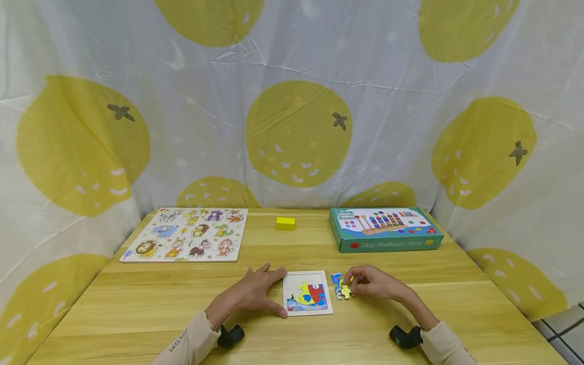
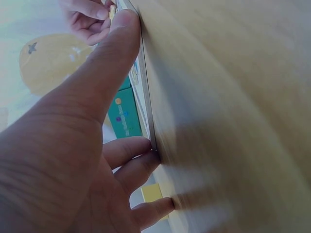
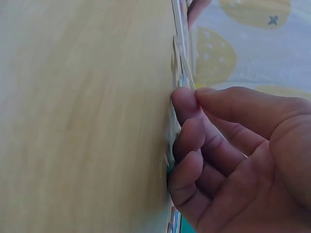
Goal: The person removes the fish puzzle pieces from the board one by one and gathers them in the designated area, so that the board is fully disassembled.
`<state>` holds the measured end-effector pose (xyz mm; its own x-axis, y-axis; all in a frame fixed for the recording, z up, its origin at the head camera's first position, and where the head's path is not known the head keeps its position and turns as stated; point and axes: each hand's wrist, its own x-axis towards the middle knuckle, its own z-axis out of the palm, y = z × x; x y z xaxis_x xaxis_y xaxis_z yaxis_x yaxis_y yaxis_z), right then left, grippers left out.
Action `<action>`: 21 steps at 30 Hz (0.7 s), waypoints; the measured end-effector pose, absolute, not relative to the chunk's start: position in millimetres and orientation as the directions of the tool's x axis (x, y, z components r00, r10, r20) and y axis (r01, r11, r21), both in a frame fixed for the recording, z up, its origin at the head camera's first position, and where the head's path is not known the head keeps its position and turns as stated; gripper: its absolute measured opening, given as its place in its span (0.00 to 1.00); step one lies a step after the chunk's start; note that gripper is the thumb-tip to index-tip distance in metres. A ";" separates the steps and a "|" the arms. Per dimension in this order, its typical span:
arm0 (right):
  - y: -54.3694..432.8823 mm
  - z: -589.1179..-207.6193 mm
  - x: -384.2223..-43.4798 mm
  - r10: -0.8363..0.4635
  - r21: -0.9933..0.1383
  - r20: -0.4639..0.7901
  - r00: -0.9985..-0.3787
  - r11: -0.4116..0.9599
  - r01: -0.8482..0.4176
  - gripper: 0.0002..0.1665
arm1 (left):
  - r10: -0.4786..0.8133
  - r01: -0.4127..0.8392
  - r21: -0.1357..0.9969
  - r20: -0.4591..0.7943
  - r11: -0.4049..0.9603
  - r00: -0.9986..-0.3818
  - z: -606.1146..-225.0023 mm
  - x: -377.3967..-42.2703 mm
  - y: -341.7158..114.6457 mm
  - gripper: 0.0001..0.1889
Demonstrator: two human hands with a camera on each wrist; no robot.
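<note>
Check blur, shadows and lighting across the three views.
Head: evenly bright, title on the green cardboard game box legible. Left wrist: dimmer, light wood-grain tabletop smeary, soft dark shadows beside the left hand. Right wrist: hazy, tabletop grain soft; the thin yellow jigsaw piece pinched by the right hand shows nearly edge-on, its face unreadable.

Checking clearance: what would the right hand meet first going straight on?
Right hand, pinching a yellow piece: probably the loose blue pieces first, then the puzzle frame; its height over them is unclear.
</note>
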<state>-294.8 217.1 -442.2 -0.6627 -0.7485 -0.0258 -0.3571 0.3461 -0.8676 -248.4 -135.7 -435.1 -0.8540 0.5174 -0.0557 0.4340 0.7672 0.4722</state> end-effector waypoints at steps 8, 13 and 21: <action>215.2 -441.3 -291.3 -0.727 -0.846 -0.044 -0.685 0.393 -0.362 0.09 | 0.522 0.441 0.469 -0.051 0.765 -0.851 -434.8 -248.2 -135.3 0.53; 214.7 -441.8 -291.5 -0.720 -0.839 -0.050 -0.693 0.407 -0.362 0.08 | 0.520 0.435 0.478 -0.055 0.763 -0.852 -434.2 -248.3 -135.0 0.53; 215.0 -442.5 -291.9 -0.721 -0.835 -0.054 -0.690 0.412 -0.365 0.09 | 0.513 0.425 0.484 -0.060 0.765 -0.856 -433.6 -247.5 -134.8 0.52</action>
